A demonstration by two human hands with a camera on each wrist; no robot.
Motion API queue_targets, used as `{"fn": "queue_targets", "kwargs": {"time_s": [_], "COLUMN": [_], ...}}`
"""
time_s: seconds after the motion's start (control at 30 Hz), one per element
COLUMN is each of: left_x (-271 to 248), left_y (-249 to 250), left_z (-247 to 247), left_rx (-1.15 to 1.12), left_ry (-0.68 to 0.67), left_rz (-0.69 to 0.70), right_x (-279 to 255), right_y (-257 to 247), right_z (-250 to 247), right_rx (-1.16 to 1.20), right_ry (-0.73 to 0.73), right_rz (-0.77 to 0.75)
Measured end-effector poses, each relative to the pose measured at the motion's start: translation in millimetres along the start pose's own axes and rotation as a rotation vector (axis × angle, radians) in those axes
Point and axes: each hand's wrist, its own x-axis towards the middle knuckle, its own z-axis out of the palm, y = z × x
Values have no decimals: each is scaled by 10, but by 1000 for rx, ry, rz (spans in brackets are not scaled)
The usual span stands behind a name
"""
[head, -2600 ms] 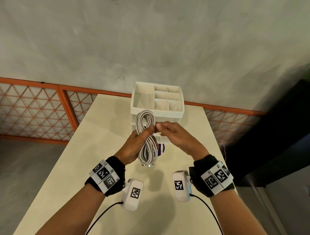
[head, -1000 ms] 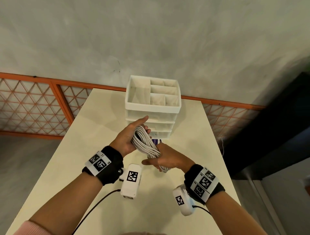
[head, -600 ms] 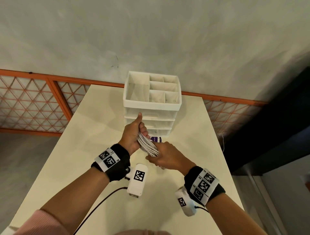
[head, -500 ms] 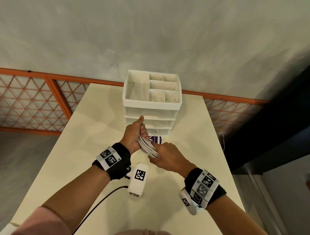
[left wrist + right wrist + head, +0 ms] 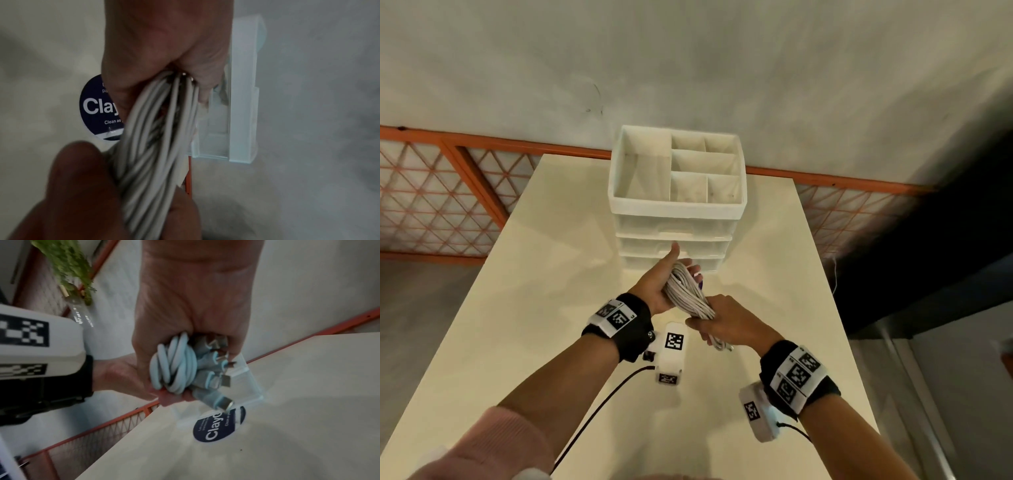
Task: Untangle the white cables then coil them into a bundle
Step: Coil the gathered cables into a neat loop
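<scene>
White cables [image 5: 687,293] coiled into a twisted bundle, both hands' fingers [image 5: 697,322] clamped round it.

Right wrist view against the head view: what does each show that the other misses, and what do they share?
Only the right wrist view shows the metal connector plugs bunched at the bundle's end inside the right hand, some green foliage off the table, and the sticker's lettering. Only the head view shows the white drawer organizer with its divided top tray, both forearms, and the left hand gripping the bundle's far end. Both show the coiled white cables, the round dark sticker, the table and the orange railing.
</scene>
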Motion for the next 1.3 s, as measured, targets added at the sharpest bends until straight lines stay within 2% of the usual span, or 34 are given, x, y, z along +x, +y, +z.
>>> {"fn": "queue_targets", "kwargs": {"time_s": [0.1,0.17,0.23,0.4,0.57,0.8,1.07,1.17,1.3], "left_x": [139,182,231,270,185,15,-75,-77,-72], "left_y": [19,41,52,-81,-285,-473,-460,-455,-465], "left_z": [-13,-17,-31,-98,-135,-191,-267,-256,-253], "left_rx": [41,-48,-107,-55,-31,-20,-45,-68,-52], "left_ry": [53,130,143,150,183,185,151,166,169], "left_rz": [100,209,252,250,260,265,250,243,243], "right_x": [27,9,-20,-95,-99,552,1105,1174,1244], "right_y": [163,278,372,401,66,-404,-393,-259,-72], "right_z": [-100,-153,-189,-314,-626,-779,-570,-528,-469], "right_rx": [44,89,124,127,26,-363,-619,-568,-374], "right_ry": [17,21,26,-12,-79,-141,-240,-243,-142], "right_rz": [54,84,99,79,-16,-101,3,36,126]}}
